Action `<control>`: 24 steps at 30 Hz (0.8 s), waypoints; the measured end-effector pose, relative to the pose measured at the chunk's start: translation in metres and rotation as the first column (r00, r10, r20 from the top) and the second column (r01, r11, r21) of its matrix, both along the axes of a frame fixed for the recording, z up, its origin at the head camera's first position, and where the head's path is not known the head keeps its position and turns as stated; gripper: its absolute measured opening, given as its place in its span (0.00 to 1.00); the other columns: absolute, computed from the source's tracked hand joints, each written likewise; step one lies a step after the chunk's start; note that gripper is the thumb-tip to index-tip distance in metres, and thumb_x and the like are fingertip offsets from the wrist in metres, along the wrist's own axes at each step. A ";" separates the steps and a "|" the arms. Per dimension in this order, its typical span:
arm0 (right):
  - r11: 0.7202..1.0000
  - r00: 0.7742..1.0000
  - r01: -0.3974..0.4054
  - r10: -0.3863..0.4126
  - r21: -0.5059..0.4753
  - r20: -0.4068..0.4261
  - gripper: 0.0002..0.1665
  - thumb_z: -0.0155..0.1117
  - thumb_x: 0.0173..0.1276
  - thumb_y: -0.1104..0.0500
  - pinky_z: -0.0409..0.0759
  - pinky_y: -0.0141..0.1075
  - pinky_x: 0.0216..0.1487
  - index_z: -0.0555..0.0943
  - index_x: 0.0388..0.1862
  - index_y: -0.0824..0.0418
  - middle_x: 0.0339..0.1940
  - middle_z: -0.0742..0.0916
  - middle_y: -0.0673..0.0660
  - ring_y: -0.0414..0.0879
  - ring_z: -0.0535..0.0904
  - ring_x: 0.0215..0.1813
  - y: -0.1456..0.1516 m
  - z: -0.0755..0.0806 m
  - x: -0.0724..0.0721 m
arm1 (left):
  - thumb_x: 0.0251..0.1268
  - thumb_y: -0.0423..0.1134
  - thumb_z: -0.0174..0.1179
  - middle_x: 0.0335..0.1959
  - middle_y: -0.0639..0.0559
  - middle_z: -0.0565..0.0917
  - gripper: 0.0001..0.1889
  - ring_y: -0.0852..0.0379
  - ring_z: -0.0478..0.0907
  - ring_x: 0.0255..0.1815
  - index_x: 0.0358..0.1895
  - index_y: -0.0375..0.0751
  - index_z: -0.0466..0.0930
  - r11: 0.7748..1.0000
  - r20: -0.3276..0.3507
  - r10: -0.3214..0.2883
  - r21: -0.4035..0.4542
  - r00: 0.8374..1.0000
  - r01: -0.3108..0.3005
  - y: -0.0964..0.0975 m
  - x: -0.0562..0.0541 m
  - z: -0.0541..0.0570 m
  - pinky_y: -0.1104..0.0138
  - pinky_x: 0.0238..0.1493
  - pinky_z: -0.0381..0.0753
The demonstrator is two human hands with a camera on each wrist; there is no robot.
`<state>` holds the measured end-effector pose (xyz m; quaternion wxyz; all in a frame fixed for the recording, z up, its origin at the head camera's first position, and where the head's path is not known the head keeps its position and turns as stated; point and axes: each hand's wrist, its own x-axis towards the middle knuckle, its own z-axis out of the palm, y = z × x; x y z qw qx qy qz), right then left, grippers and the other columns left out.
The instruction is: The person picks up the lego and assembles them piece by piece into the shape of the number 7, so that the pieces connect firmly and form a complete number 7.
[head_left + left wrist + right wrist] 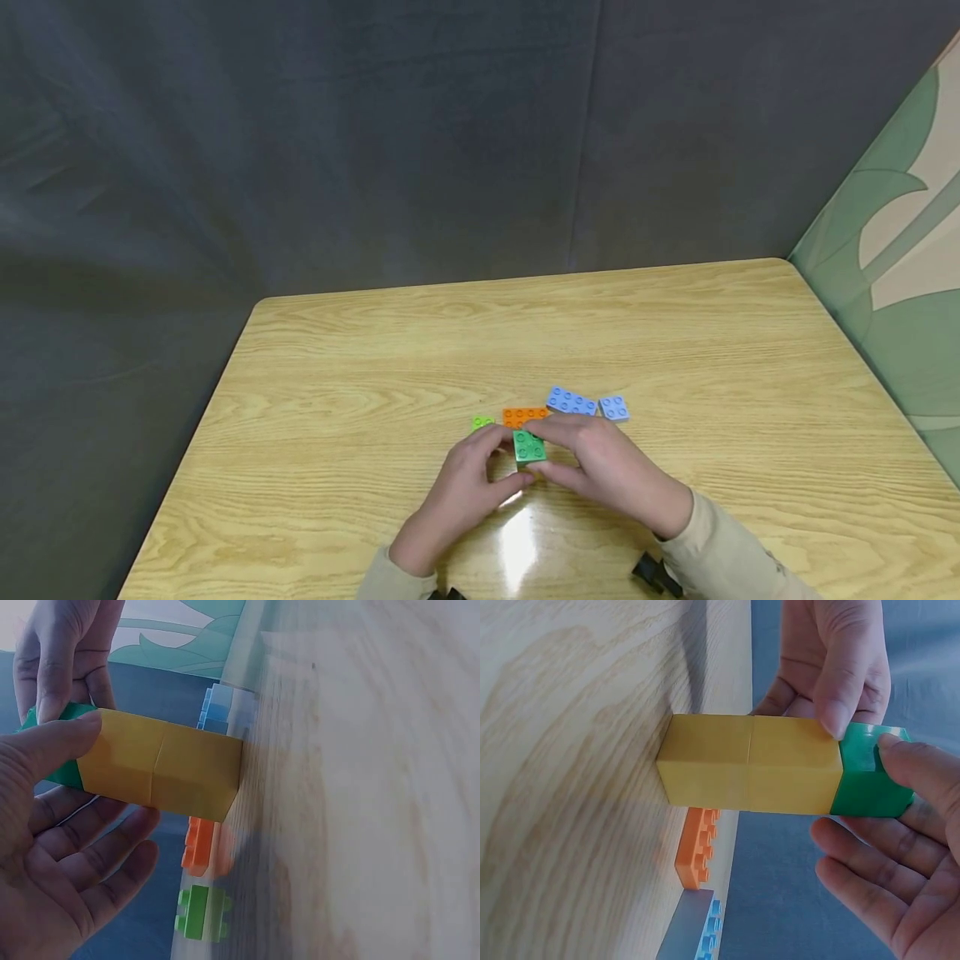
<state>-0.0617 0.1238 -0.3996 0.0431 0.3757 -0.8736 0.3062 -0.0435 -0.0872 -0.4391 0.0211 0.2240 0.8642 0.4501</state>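
A tower of two plain yellow bricks, the upper yellow brick (120, 757) and the lower yellow brick (705, 761), stands upright on the table, capped by a green brick (529, 450) with studs on top. My left hand (468, 475) pinches the upper yellow brick near its seam with the green one, thumb on the near face. From the other side my right hand (600, 458) holds the green brick between thumb and fingers. The head view mostly hides the yellow bricks beneath the green one.
Behind the tower on the wooden table (337, 375) lie an orange brick (517, 414), a lime green brick (482, 422), a long blue brick (572, 402) and a smaller blue brick (614, 408). A dark curtain (420, 150) hangs beyond the table's far edge.
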 end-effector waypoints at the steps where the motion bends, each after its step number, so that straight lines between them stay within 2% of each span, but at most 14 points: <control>1: 1.000 1.000 0.001 -0.001 0.003 -0.001 0.22 0.73 0.61 0.56 0.79 0.50 0.55 0.83 0.53 0.62 0.48 0.87 0.55 0.56 0.82 0.54 0.000 0.000 0.000 | 0.59 0.48 0.69 0.45 0.65 0.80 0.18 0.57 0.78 0.48 0.51 0.53 0.78 1.000 -0.006 0.001 0.006 1.000 -0.001 0.000 0.000 0.000 0.59 0.51 0.78; 12: 1.000 1.000 -0.005 0.005 -0.015 -0.006 0.23 0.75 0.59 0.57 0.79 0.48 0.55 0.83 0.53 0.62 0.48 0.88 0.54 0.51 0.83 0.53 0.001 0.000 -0.001 | 0.58 0.43 0.71 0.46 0.65 0.80 0.19 0.58 0.78 0.49 0.52 0.54 0.78 0.997 -0.051 0.020 0.076 0.998 -0.016 0.002 0.002 0.002 0.58 0.49 0.80; 18: 1.000 1.000 -0.013 0.013 -0.018 -0.012 0.23 0.74 0.59 0.58 0.80 0.48 0.54 0.83 0.53 0.62 0.48 0.87 0.55 0.52 0.83 0.53 0.001 0.000 -0.001 | 0.56 0.41 0.72 0.46 0.64 0.80 0.19 0.55 0.79 0.47 0.51 0.53 0.78 0.995 -0.072 0.026 0.100 0.997 -0.019 0.002 0.002 0.002 0.58 0.47 0.80; 24: 0.998 0.999 -0.027 0.028 -0.048 0.016 0.23 0.75 0.58 0.56 0.80 0.44 0.54 0.83 0.53 0.60 0.49 0.87 0.52 0.46 0.83 0.52 0.002 -0.002 -0.003 | 0.57 0.42 0.71 0.46 0.64 0.80 0.18 0.57 0.78 0.47 0.50 0.52 0.79 0.995 -0.065 0.019 0.097 0.998 -0.013 0.002 0.002 0.003 0.58 0.48 0.80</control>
